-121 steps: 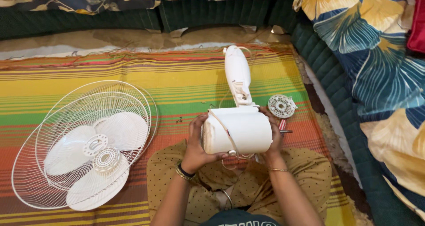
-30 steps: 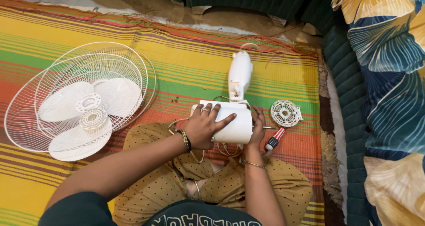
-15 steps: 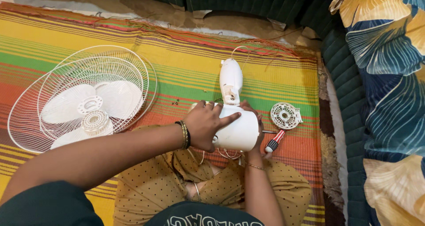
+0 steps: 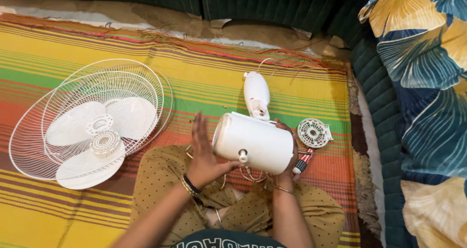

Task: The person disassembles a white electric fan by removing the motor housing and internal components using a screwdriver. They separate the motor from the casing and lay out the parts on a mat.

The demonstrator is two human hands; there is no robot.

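I hold a white fan motor housing (image 4: 255, 141) above my lap, its back end with a small knob turned toward me. My left hand (image 4: 204, 155) cups its left side with fingers pointing up. Around its right side wraps my right hand (image 4: 287, 155), mostly hidden behind the housing. The fan's white neck and base piece (image 4: 257, 95) extends away from the housing onto the mat. A red and white screwdriver (image 4: 302, 163) lies just right of my right hand.
Two white wire fan grilles (image 4: 97, 112) with the white blades (image 4: 92, 136) on them lie at the left on the striped mat (image 4: 204, 82). A small round white vented cap (image 4: 314, 132) sits right of the housing. Dark green cushions and a leaf-print cloth (image 4: 418, 82) border the back and right.
The housing has been turned so its knob end faces me. My left hand slid from on top to its left side. The view has shifted slightly.
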